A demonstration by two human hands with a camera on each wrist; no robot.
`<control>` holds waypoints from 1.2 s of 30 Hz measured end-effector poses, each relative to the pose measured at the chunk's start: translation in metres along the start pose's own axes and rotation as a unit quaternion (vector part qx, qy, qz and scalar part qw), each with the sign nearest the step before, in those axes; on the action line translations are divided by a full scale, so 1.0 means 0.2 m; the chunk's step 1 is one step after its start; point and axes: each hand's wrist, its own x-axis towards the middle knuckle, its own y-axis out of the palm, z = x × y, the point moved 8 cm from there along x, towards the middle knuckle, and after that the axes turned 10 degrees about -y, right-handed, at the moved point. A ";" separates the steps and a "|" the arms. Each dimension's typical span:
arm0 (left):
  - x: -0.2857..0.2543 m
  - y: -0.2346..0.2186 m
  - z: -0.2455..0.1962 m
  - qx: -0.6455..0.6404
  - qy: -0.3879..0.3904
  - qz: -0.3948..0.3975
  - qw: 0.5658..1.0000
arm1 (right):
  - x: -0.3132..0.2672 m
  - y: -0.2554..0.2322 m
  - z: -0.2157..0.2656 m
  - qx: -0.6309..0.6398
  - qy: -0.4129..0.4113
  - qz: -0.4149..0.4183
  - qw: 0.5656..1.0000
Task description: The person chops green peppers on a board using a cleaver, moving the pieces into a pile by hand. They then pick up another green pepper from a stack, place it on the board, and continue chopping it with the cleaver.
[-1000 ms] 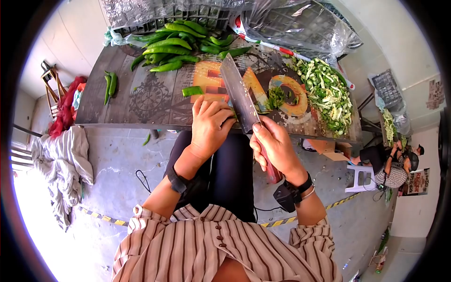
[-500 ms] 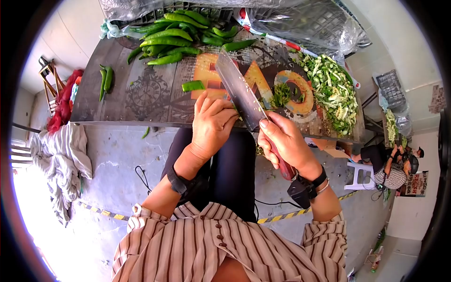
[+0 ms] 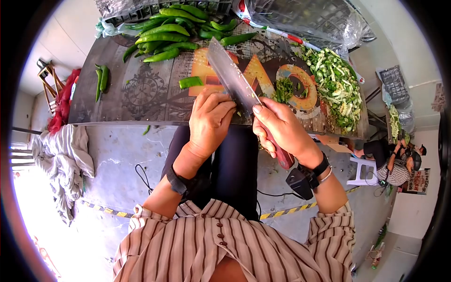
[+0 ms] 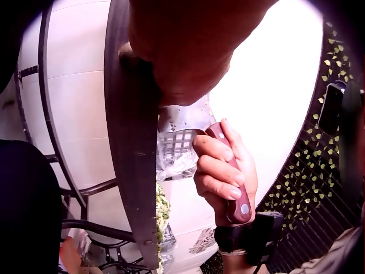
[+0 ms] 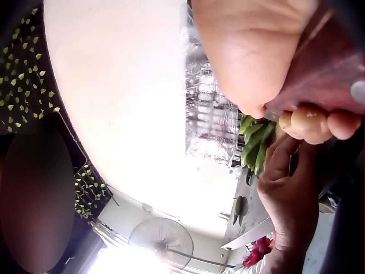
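Observation:
My right hand (image 3: 286, 131) grips the dark red handle of a cleaver (image 3: 230, 70), its broad blade slanting up and left over the table, flecked with pale seeds. In the left wrist view, curled fingers (image 4: 219, 165) wrap the riveted handle. Close to the blade's left side, my left hand (image 3: 209, 120) bends its fingers at the table's front edge. A small bit of green pepper (image 3: 238, 113) shows at those fingertips; the hand hides the rest. Beyond it lies a cut pepper piece (image 3: 191, 82). Sliced pepper (image 3: 283, 89) is heaped right of the blade.
Whole green peppers (image 3: 164, 40) are piled at the back of the table (image 3: 122, 105); two more peppers (image 3: 101, 80) lie at left. A large chopped heap (image 3: 336, 89) covers the right end. Behind stands a plastic-covered crate (image 3: 305, 23). Another person (image 3: 397, 167) sits far right.
The cleaver and right hand have shifted, with the blade's tip now farther left and up. The left hand stays at the table edge, its fingers slightly more bent. The view has shifted slightly.

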 end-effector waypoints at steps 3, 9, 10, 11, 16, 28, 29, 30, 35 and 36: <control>0.00 0.00 0.00 0.005 -0.002 -0.006 1.000 | 0.01 -0.01 0.00 -0.006 0.006 0.005 1.000; 0.01 0.02 0.00 0.036 -0.028 0.015 0.999 | 0.01 -0.01 0.03 -0.024 0.018 0.011 0.999; 0.01 0.02 0.01 0.021 -0.052 0.020 0.998 | 0.01 -0.01 0.03 -0.025 0.022 0.010 0.999; 0.01 0.03 0.02 0.021 -0.055 0.021 0.998 | 0.01 -0.01 0.03 -0.026 0.025 0.010 0.999; 0.01 0.03 0.02 0.020 -0.037 0.009 0.999 | 0.01 -0.01 0.03 -0.027 0.034 0.011 0.999; 0.00 0.01 0.02 0.021 -0.016 0.000 1.000 | 0.10 0.05 0.01 -0.013 -0.003 -0.016 1.000; 0.00 0.01 0.02 0.014 -0.016 -0.003 1.000 | 0.13 0.04 0.01 -0.018 0.000 -0.011 1.000; 0.00 0.02 0.03 0.014 -0.023 0.009 1.000 | 0.14 0.02 0.03 -0.029 -0.006 -0.005 1.000; -0.01 0.02 0.02 0.025 -0.019 0.011 0.999 | 0.09 -0.08 0.04 0.025 -0.051 -0.070 0.996; -0.01 0.02 0.02 0.023 -0.015 0.005 1.000 | 0.06 -0.11 0.05 0.044 -0.068 -0.092 0.993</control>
